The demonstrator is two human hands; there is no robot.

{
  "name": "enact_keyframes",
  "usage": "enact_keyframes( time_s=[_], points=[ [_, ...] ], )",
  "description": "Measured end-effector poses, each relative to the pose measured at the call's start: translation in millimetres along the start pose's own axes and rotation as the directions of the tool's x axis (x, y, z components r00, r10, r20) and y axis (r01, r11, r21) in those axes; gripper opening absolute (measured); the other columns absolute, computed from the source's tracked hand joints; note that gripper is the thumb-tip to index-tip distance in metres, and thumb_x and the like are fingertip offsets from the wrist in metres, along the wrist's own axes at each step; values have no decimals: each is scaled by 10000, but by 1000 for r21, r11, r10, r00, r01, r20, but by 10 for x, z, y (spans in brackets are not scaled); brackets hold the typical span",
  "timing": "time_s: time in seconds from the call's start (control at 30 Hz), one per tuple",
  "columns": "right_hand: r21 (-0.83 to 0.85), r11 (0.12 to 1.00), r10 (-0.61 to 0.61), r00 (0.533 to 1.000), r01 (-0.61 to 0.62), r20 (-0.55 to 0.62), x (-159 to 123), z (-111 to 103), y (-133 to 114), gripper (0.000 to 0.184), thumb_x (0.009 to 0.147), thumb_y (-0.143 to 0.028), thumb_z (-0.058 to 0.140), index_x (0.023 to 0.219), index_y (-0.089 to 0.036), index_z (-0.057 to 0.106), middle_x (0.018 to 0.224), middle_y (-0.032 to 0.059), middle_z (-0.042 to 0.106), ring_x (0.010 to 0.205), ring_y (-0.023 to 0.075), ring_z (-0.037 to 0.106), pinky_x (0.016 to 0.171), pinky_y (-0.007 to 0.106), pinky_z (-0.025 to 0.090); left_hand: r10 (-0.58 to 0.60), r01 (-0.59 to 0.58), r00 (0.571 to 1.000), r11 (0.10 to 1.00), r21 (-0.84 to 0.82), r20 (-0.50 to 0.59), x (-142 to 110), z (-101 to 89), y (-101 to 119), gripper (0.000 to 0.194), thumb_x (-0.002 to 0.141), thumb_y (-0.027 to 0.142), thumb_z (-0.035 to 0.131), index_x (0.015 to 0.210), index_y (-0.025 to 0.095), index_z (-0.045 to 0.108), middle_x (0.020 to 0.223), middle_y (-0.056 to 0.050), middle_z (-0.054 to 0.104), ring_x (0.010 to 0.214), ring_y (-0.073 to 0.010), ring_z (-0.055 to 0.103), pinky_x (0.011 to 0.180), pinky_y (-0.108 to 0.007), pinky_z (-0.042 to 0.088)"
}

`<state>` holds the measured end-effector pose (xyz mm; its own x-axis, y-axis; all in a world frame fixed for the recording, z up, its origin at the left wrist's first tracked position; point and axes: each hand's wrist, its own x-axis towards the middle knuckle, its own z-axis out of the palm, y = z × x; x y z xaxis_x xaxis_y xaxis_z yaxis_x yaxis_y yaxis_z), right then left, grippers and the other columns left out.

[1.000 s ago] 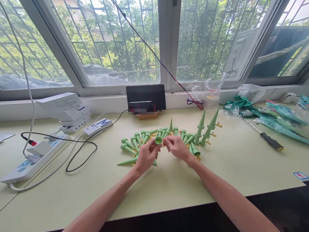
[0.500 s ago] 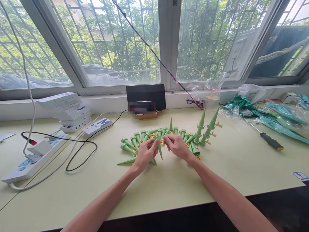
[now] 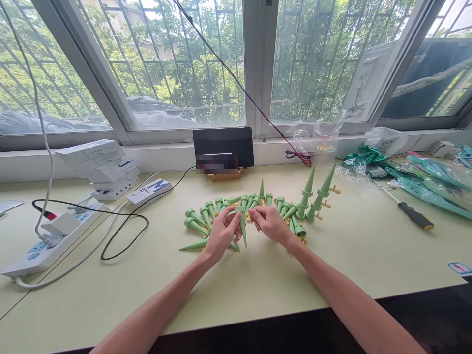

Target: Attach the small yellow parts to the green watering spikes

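My left hand (image 3: 223, 230) is closed on a green plastic plant watering spike (image 3: 243, 231), its tip pointing down. Beside its cap, the fingers of my right hand (image 3: 268, 222) are pinched at a small yellow valve (image 3: 248, 217), largely hidden by the fingertips. Behind and around both hands spreads an arc of more green spikes (image 3: 205, 214) with yellow valves, most lying on their sides. One spike (image 3: 192, 245) lies flat left of my left hand. To the right, stacked spikes (image 3: 319, 199) stand upright in two columns, with yellow valves sticking out of one.
A screwdriver (image 3: 415, 215) and plastic bags (image 3: 431, 182) lie at the right. At the left are a power strip (image 3: 55, 241), looping cables, a small white box (image 3: 149, 192) and stacked boxes (image 3: 103, 167). A dark tablet (image 3: 243, 145) on a stand leans near the window.
The spike in my left hand has tilted slightly, its tip now hanging more steeply and a little lower. My left fingers have loosened a bit; my right hand has barely moved.
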<state>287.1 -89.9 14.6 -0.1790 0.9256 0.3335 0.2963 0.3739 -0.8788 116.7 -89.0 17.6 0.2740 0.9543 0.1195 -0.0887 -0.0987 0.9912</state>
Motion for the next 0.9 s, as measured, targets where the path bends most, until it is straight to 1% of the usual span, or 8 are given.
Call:
enact_keyframes(
  time_s=[0.17, 0.33, 0.43, 0.5, 0.67, 0.9],
  points=[
    [-50, 999, -10, 1000, 9, -12, -18, -2, -41, 485, 923, -563, 492, 616, -191, 539, 485, -14, 516, 456, 113, 418, 490, 252, 352, -69, 69, 998, 997, -38, -1, 11, -7, -16, 478, 785, 534, 703, 1055, 166, 560, 579, 70, 482, 405, -70, 448, 354, -185, 338],
    [-62, 998, -9, 1000, 8, -13, -19, 6, -21, 458, 926, -528, 496, 612, -195, 525, 493, -12, 516, 470, 118, 424, 499, 256, 353, -71, 71, 997, 997, -38, 14, 13, -21, -53, 480, 793, 535, 697, 1079, 172, 568, 589, 65, 492, 408, -73, 454, 347, -184, 344],
    [-83, 996, -22, 1000, 21, -18, -14, 26, 10, 437, 951, -462, 457, 601, -201, 486, 490, -17, 491, 487, 123, 433, 521, 259, 357, -51, 51, 999, 999, -14, 16, 14, -26, -75, 473, 810, 522, 684, 1104, 170, 569, 586, 65, 484, 413, -77, 460, 348, -185, 355],
    [-104, 994, -36, 999, 33, -24, -9, 39, 24, 445, 964, -426, 428, 579, -204, 444, 499, -17, 472, 500, 122, 431, 535, 260, 351, -15, 14, 1000, 1000, 16, 19, 15, -31, -86, 460, 826, 504, 673, 1124, 170, 567, 576, 67, 481, 407, -80, 462, 348, -188, 363],
    [-142, 989, -36, 999, 34, -11, -6, 47, 25, 459, 974, -392, 399, 556, -203, 389, 509, -19, 446, 501, 116, 401, 540, 266, 326, 66, -69, 997, 993, 99, 29, 5, -38, -88, 415, 862, 463, 644, 1141, 166, 566, 572, 65, 497, 377, -81, 467, 342, -194, 359],
    [-132, 991, -31, 999, 30, -9, -10, 45, 21, 460, 969, -396, 413, 553, -201, 384, 507, -20, 440, 502, 113, 395, 535, 263, 319, 80, -81, 997, 990, 117, 19, -4, -20, -61, 393, 866, 455, 638, 1115, 159, 567, 578, 61, 503, 367, -81, 471, 342, -195, 356]
  ],
)
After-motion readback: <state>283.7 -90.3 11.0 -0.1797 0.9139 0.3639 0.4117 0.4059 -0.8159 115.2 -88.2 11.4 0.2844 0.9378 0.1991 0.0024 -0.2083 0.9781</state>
